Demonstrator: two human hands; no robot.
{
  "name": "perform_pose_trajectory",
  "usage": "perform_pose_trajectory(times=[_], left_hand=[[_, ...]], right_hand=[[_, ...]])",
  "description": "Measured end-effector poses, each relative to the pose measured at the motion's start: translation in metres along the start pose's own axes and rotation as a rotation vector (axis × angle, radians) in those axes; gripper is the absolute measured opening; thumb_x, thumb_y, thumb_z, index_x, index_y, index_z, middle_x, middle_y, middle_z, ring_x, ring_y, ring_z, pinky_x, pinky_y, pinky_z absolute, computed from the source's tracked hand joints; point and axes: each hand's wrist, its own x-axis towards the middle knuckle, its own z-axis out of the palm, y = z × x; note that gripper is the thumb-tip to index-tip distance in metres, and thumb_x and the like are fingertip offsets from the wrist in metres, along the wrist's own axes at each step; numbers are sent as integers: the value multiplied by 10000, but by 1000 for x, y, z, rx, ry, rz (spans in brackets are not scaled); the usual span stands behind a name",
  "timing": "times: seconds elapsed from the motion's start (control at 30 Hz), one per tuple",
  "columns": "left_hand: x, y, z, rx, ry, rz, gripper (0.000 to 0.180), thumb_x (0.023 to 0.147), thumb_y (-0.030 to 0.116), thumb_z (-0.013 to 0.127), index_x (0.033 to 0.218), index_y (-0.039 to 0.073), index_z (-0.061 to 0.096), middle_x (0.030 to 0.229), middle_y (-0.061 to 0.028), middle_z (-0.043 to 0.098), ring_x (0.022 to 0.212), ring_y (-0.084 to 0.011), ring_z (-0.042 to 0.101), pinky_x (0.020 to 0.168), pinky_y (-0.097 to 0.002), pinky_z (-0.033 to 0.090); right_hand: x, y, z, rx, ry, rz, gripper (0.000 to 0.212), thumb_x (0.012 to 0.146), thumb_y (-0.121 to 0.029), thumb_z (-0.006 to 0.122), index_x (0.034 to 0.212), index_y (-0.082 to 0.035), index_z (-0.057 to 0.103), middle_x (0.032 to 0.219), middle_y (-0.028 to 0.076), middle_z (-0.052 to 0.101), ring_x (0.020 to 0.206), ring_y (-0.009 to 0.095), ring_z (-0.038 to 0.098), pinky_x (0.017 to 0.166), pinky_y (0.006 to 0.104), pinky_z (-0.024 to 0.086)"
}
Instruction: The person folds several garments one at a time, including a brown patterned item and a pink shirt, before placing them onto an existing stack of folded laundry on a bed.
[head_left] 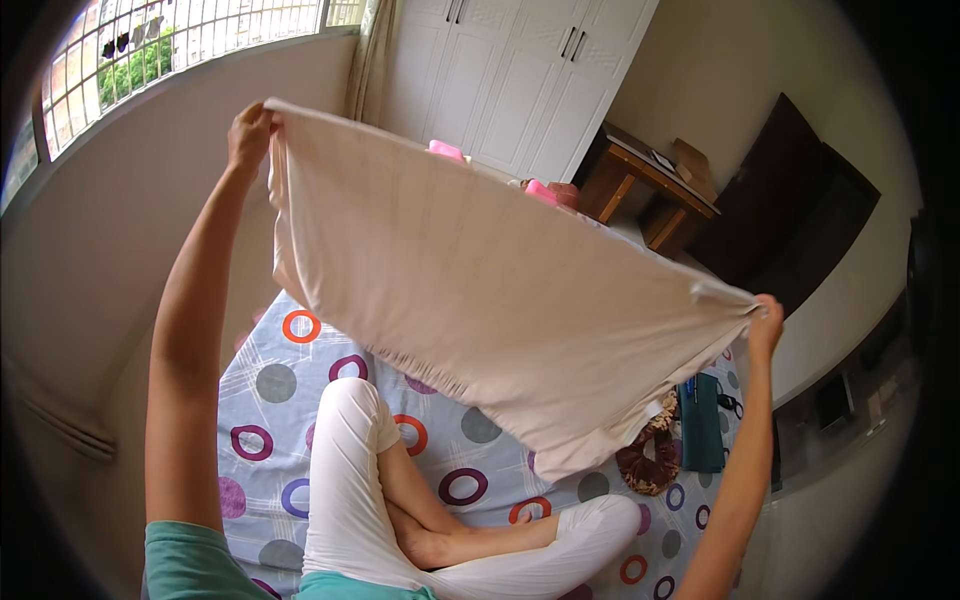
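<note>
Partly, the beige cloth (470, 290) hides the bedsheet (265, 490) and pink objects (446, 151).

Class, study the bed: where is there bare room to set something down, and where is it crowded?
Bare bed shows between the left arm and left knee, plus a narrower strip between the cloth and crossed shins. The right side is crowded: ruffled brown ring, teal case. The cloth hides the middle.

Your left hand (248, 138) high toward bed's (265, 400) far left corner, fingers (262, 113) pinched; your right hand (766, 328) lower, toward right edge, fingers pinched; legs (425, 538) crossed.
</note>
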Motion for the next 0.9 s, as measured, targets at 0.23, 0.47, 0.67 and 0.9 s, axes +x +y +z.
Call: perform_pose_trajectory(times=[0.23, 0.47, 0.67, 0.9], left_hand=[[-45, 28, 13, -325, -179, 163, 244, 841, 146, 454, 997, -26, 531, 981, -83, 556, 911, -145, 522, 827, -221, 406], [-194, -44, -75, 73, -291, 173, 136, 813, 50, 472, 912, -13, 542, 1006, -84, 495, 945, -165, 481, 811, -257, 388], [-287, -96, -109, 321, -389, -182, 93, 758, 41, 541, 763, -48, 570, 824, -62, 537, 730, -117, 522, 648, -222, 421], [-303, -118, -119, 555, -604, -96, 119, 640, 37, 602, 721, -48, 588, 757, -94, 558, 616, -168, 544, 559, -240, 426]], right_hand=[[-6, 7, -102, -26, 149, 1, 136, 728, 2, 460, 847, -16, 524, 851, 102, 510, 801, 230, 506, 720, 291, 392], [-194, 0, -118, 32, -294, 209, 115, 685, 40, 452, 773, -2, 513, 758, 88, 454, 722, 216, 473, 638, 280, 377], [-289, 28, -89, -43, -675, 402, 262, 623, 99, 475, 839, -13, 573, 793, 115, 475, 763, 261, 495, 667, 306, 398], [-316, 37, -62, -24, -809, 294, 298, 577, 94, 504, 842, -16, 586, 896, 145, 468, 835, 302, 477, 743, 323, 387]])
